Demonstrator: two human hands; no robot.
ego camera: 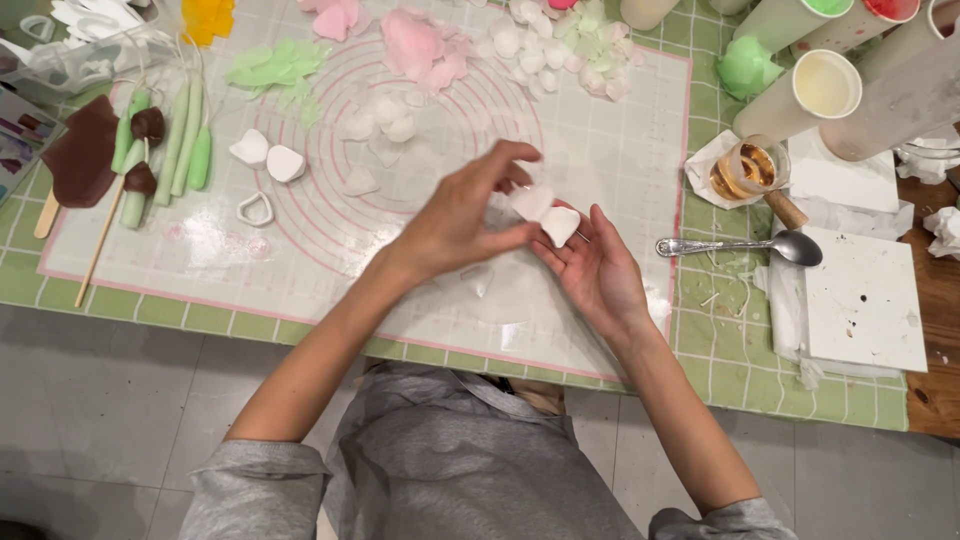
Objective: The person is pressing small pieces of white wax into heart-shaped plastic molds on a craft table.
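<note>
Both my hands meet above the middle of a translucent mat with pink circles [600, 150]. My right hand [600, 275] lies palm up and cradles a thin white petal [561, 225] at its fingertips. My left hand [462, 215] reaches in from the left and pinches a second white petal [530, 202] that touches the first one. On the mat beyond them lie more white petals [380, 125], pink petals [415, 45] and pale green leaves [275, 65].
Two white cutters [268, 155] and a heart-shaped ring cutter [254, 209] sit left of centre. Green stems [185, 140] and a brown paste shape [80, 155] lie far left. To the right are a metal spoon [745, 245], a small jar [748, 168], cylindrical tubes [800, 95] and a white board [865, 300].
</note>
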